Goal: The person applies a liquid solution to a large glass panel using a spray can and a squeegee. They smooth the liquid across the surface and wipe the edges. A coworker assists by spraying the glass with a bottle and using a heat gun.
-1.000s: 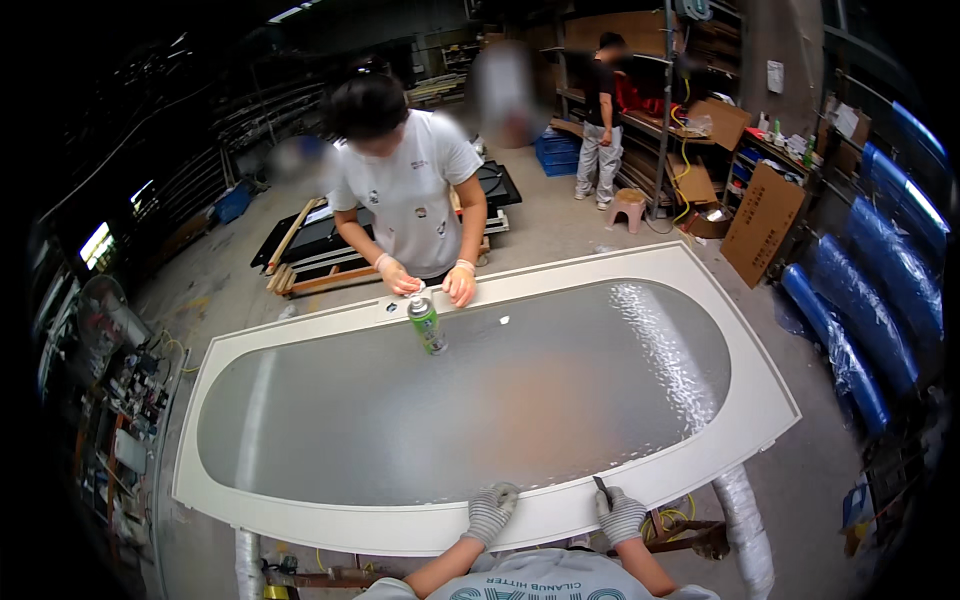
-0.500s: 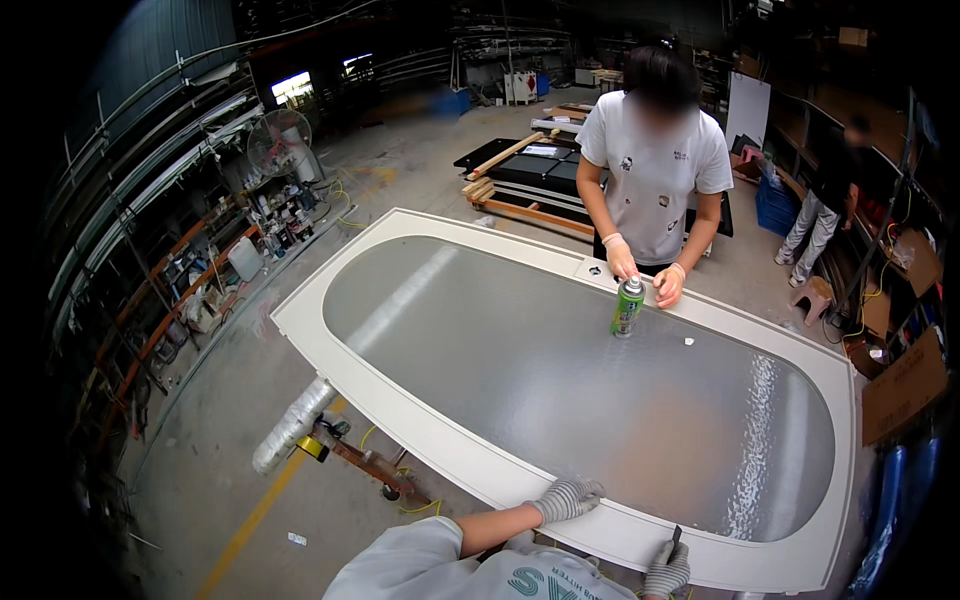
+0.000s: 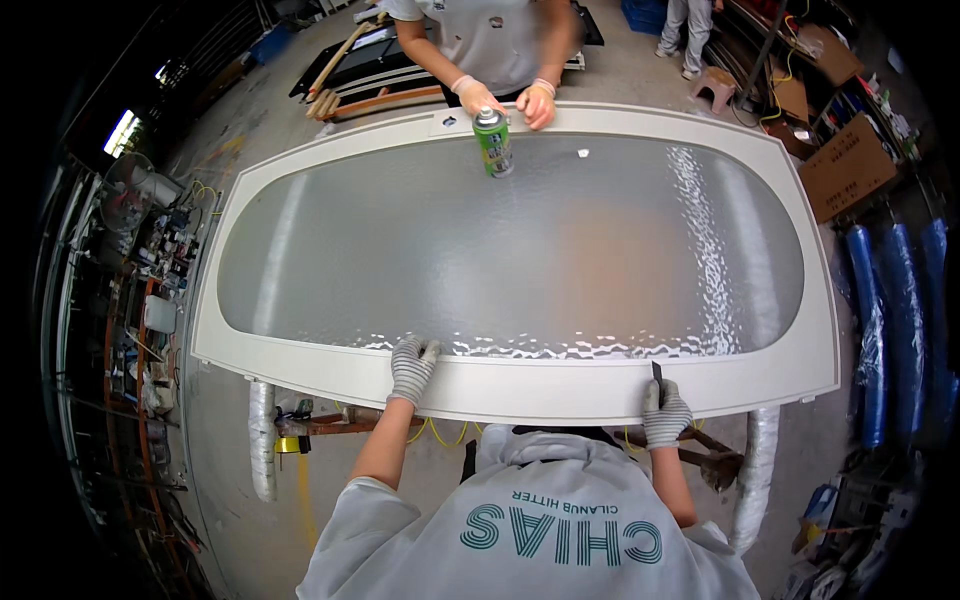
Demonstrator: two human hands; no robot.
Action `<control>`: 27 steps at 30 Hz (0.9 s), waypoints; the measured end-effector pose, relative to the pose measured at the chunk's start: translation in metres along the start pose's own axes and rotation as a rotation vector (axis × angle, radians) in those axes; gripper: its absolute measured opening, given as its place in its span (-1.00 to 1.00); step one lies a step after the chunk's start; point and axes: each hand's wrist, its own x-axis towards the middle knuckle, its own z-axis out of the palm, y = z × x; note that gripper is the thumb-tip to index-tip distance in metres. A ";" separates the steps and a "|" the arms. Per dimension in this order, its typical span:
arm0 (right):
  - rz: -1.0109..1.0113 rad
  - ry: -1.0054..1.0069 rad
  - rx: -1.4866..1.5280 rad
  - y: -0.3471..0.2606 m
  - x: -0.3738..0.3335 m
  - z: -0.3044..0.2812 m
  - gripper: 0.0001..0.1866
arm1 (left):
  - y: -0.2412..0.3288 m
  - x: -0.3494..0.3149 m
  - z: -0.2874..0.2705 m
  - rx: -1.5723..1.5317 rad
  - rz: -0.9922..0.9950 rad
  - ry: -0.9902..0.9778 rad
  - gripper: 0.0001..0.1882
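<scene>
Grey concrete floor (image 3: 225,480) underlies a white-framed panel (image 3: 540,388), laid flat on plastic-wrapped supports (image 3: 262,440), its rounded pane (image 3: 450,250) of rippled glass facing up. At the near edge, before the wearer, the gloved left hand (image 3: 411,370) rests on the frame, fingers toward the glass; from where I stand, whether it grips anything cannot be told. The gloved right hand (image 3: 664,415) is closed around a slim dark tool (image 3: 657,371) — tip directed at the pane. Opposite, a co-worker's bare hands (image 3: 537,104) flank the top of a green spray can (image 3: 493,145) — upright on the glass.
</scene>
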 end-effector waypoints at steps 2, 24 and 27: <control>0.020 -0.030 0.000 0.008 0.002 0.003 -0.66 | 0.024 -0.008 0.027 -0.206 -0.095 -0.112 -0.71; -0.097 0.044 0.019 0.002 -0.003 0.002 -0.77 | 0.024 -0.020 0.020 -0.222 0.123 -0.124 -0.90; -0.094 0.082 0.044 0.008 -0.004 0.003 -0.78 | 0.011 -0.009 -0.012 -0.059 -0.005 -0.110 -0.86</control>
